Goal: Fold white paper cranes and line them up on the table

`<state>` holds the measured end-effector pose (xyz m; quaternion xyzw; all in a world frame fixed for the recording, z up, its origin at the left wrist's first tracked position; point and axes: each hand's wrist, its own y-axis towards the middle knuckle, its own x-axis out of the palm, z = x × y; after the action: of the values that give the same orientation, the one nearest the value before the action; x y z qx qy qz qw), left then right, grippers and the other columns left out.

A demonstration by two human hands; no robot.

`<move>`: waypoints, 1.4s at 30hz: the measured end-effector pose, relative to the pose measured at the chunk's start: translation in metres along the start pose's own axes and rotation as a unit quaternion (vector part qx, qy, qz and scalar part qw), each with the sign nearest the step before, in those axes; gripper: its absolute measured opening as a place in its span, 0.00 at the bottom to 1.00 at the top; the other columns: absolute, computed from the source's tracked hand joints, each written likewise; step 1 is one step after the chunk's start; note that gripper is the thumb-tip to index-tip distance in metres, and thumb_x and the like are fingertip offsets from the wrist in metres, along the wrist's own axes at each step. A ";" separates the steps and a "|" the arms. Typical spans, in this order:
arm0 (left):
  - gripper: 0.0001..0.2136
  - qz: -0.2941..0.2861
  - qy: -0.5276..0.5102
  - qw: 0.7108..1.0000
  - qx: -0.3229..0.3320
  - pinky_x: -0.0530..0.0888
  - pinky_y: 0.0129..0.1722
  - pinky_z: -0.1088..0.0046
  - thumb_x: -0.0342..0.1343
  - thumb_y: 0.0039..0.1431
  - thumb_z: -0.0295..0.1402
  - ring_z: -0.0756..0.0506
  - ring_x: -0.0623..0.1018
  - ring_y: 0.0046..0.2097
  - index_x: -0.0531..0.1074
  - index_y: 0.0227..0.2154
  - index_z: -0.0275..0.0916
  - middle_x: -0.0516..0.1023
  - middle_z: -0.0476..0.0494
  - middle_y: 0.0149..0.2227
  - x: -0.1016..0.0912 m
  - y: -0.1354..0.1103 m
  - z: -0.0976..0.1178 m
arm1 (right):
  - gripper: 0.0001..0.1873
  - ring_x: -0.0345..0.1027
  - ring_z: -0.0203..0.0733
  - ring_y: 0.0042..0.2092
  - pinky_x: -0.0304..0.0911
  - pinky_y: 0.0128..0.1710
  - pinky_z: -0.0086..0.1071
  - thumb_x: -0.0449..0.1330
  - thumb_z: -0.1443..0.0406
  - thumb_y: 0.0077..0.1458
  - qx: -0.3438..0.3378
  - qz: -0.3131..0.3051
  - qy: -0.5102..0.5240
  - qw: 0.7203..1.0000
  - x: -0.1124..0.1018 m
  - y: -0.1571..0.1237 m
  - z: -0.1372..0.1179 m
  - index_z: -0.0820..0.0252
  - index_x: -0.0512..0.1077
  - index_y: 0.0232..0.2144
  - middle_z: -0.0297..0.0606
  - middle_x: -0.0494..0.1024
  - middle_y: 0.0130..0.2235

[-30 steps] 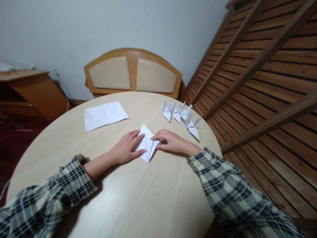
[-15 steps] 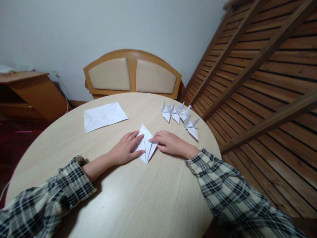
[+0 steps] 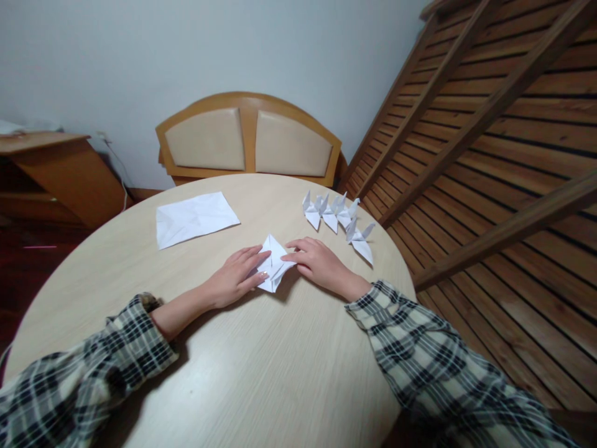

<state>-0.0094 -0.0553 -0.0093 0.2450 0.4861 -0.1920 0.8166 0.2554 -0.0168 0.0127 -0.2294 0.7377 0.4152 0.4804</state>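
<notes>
A small piece of folded white paper [image 3: 272,264], diamond-like in outline with layered flaps, lies on the round table. Its top corner points away from me, and the lower flaps stand slightly raised. My left hand [image 3: 237,275] holds it at the left side, index finger and thumb over the paper. At the right side my right hand [image 3: 316,262] has its fingertips closed on the corner, the thumb partly hidden. Several white paper cranes [image 3: 330,213] stand to the far right of my hands, and one more crane [image 3: 360,241] sits nearer.
A creased white paper sheet [image 3: 198,218] lies on the light wood table [image 3: 224,379] at the far left. Behind the table is a padded wooden headboard [image 3: 250,134]. Slatted wooden panels [image 3: 489,155] lean at the right, close to the table edge. A wooden desk [image 3: 51,174] stands left.
The folded paper's lower point has come up, so its outline is shorter and its flaps have lifted. My right hand has shifted slightly away from me. The cranes and sheet stay put.
</notes>
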 end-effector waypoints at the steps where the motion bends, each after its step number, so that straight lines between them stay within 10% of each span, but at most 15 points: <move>1: 0.29 0.005 -0.011 1.000 0.000 0.58 0.65 0.47 0.38 0.70 0.51 0.34 0.60 0.67 0.61 0.64 0.38 0.61 0.33 0.67 -0.001 -0.001 0.000 | 0.18 0.66 0.45 0.52 0.60 0.54 0.43 0.58 0.75 0.57 0.002 0.017 0.013 1.000 -0.001 0.000 0.001 0.55 0.78 0.47 0.43 0.75 0.53; 8: 0.29 0.045 -0.129 0.989 0.058 0.59 0.66 0.51 0.30 0.70 0.51 0.37 0.63 0.66 0.63 0.63 0.45 0.62 0.39 0.67 -0.011 -0.003 0.001 | 0.15 0.68 0.44 0.45 0.61 0.50 0.42 0.53 0.74 0.59 0.055 0.095 0.096 0.989 -0.003 0.003 0.002 0.57 0.76 0.40 0.39 0.80 0.40; 17: 0.38 0.069 -0.253 0.965 0.021 0.67 0.60 0.49 0.48 0.58 0.63 0.31 0.70 0.60 0.66 0.60 0.37 0.70 0.30 0.61 -0.009 -0.002 0.011 | 0.13 0.69 0.42 0.38 0.62 0.39 0.35 0.54 0.58 0.63 0.172 0.150 0.271 0.935 0.000 0.004 -0.006 0.58 0.73 0.32 0.36 0.76 0.33; 27: 0.19 0.065 -0.309 0.948 -0.045 0.75 0.46 0.63 0.56 0.58 0.49 0.40 0.79 0.43 0.76 0.39 0.37 0.82 0.40 0.40 -0.010 0.004 0.029 | 0.14 0.69 0.41 0.37 0.65 0.37 0.34 0.55 0.55 0.62 0.192 0.133 0.347 0.908 0.001 0.005 -0.012 0.59 0.73 0.36 0.37 0.76 0.34; 32: 0.22 0.051 -0.309 0.943 -0.117 0.68 0.26 0.73 0.52 0.59 0.51 0.48 0.69 0.25 0.67 0.17 0.39 0.69 0.50 0.18 -0.010 0.005 0.036 | 0.15 0.68 0.38 0.31 0.65 0.30 0.32 0.56 0.53 0.61 0.197 0.133 0.385 0.892 0.001 0.005 -0.017 0.59 0.70 0.34 0.35 0.73 0.30; 39: 0.18 0.049 -0.519 0.832 -0.188 0.75 0.37 0.64 0.52 0.59 0.50 0.43 0.78 0.36 0.71 0.34 0.39 0.79 0.41 0.33 0.003 0.008 0.038 | 0.17 0.71 0.39 0.28 0.70 0.27 0.34 0.57 0.51 0.60 0.206 0.084 0.496 0.839 0.001 0.006 -0.020 0.57 0.67 0.41 0.35 0.75 0.32; 42: 0.17 0.028 -0.554 0.804 -0.216 0.76 0.36 0.65 0.53 0.59 0.50 0.45 0.77 0.33 0.68 0.34 0.39 0.77 0.43 0.32 0.005 0.008 0.035 | 0.15 0.72 0.40 0.35 0.71 0.35 0.36 0.59 0.55 0.59 0.205 0.114 0.452 0.860 0.004 0.006 -0.017 0.59 0.69 0.42 0.38 0.76 0.36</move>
<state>0.0225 -0.0698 0.0021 -0.0726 -0.0268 -0.1623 0.9837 0.2406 -0.0279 0.0151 -0.2026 0.9633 0.1571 0.0795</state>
